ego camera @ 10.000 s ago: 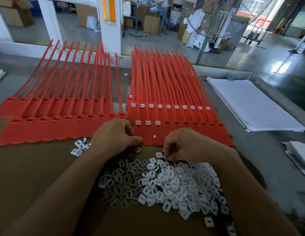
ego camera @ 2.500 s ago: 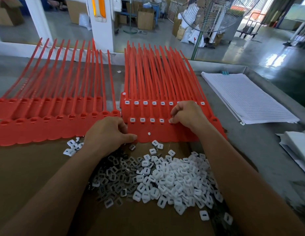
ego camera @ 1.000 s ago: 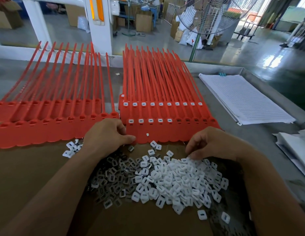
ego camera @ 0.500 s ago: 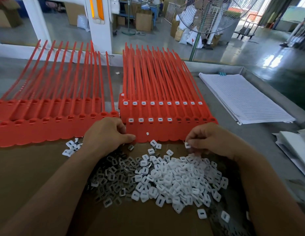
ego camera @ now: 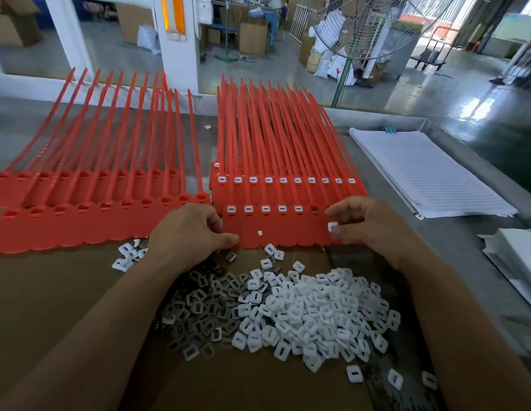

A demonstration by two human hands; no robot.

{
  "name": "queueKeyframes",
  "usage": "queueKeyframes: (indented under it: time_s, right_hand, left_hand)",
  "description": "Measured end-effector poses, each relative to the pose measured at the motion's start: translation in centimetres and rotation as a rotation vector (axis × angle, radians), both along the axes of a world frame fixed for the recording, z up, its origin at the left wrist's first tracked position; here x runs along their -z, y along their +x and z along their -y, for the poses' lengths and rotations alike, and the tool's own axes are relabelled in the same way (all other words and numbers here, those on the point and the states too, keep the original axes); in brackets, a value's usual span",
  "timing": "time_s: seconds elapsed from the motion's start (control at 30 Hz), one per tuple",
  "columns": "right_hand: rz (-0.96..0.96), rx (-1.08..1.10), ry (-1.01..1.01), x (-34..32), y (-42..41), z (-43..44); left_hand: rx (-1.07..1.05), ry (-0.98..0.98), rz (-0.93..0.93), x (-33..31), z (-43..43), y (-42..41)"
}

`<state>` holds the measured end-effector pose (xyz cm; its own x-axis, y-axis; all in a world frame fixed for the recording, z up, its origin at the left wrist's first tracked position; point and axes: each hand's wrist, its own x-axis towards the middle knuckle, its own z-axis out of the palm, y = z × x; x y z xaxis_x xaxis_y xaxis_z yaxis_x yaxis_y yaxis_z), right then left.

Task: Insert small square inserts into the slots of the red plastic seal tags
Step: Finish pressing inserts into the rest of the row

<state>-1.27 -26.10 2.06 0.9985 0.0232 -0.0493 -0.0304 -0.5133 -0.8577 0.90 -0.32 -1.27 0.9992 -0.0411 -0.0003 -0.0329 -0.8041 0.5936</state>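
Two stacks of red seal tags lie side by side: the left stack [ego camera: 89, 221] has empty slots, the right stack [ego camera: 288, 229] has white inserts in its back row and in several front-row slots. The front row's empty slot [ego camera: 315, 208] sits just left of my right hand [ego camera: 374, 226], which pinches a white square insert [ego camera: 333, 226] between thumb and fingers. My left hand [ego camera: 190, 232] rests curled on the front edge of the tags, its thumb on the right stack's left corner. A heap of white inserts [ego camera: 311, 310] lies in front.
Dark metal inserts [ego camera: 201, 304] lie left of the white heap on the brown cardboard [ego camera: 50, 307]. A few white inserts [ego camera: 126, 256] sit by my left wrist. A stack of lined paper [ego camera: 430, 170] lies at the right, more white sheets [ego camera: 516, 259] at the right edge.
My right hand has lifted from the white heap with an insert and moved up to the front row of the right stack. My left hand has stayed put.
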Motion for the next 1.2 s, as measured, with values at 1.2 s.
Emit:
queueKeyframes:
  time_s: [1.2]
  right_hand:
    - [0.209, 0.065, -0.375, 3.1, 5.0, -1.5]
  left_hand:
    - [0.007, -0.018, 0.003, 0.2, -0.2, -0.1]
